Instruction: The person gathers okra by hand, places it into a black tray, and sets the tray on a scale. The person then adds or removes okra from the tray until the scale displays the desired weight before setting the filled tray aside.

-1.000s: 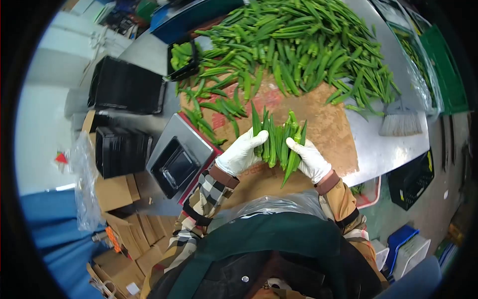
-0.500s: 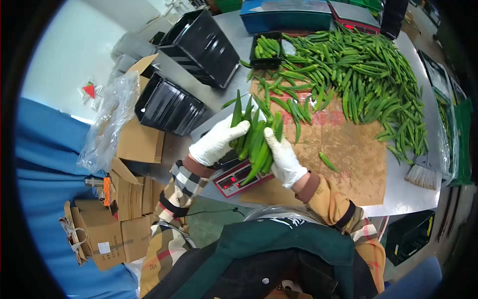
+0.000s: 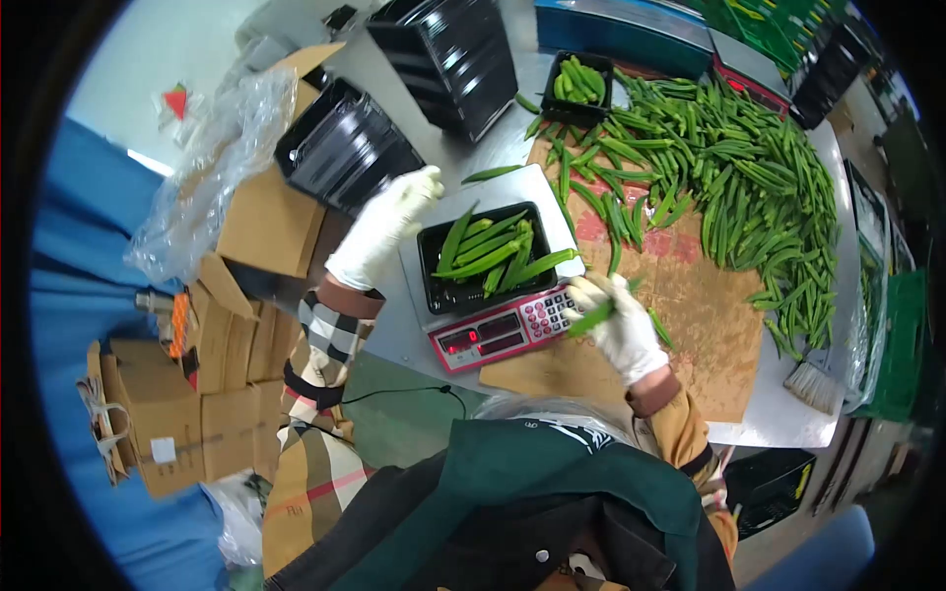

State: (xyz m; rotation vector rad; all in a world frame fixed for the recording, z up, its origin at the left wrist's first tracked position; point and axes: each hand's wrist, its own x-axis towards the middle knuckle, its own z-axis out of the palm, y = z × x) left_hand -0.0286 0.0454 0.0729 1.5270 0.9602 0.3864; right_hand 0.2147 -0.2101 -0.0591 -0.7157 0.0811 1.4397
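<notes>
On the weighing scale (image 3: 493, 338), whose front panel shows lit red digits, sits a black tray (image 3: 434, 278) with several green okra pods (image 3: 490, 248) lying in it. Left of the tray, my left hand (image 3: 389, 222) in a white glove is raised near the black tray stack; its fingers look bent together, and whether anything is in them is unclear. My right hand (image 3: 619, 330), also gloved, is closed around okra at the scale's right side. A large okra pile (image 3: 749, 177) covers the table's far right.
Stacked black trays (image 3: 350, 146) stand at the left, with a taller stack (image 3: 448, 64) behind. A filled okra tray (image 3: 576, 110) is at the back. Cardboard (image 3: 690, 315) lies on the metal table. A brush (image 3: 813, 384) is at the right edge, and cartons (image 3: 158, 404) at lower left.
The okra bunch held between my hands is now in the tray on the scale. My hands have moved apart, left hand leftward and right hand rightward. The view has shifted slightly.
</notes>
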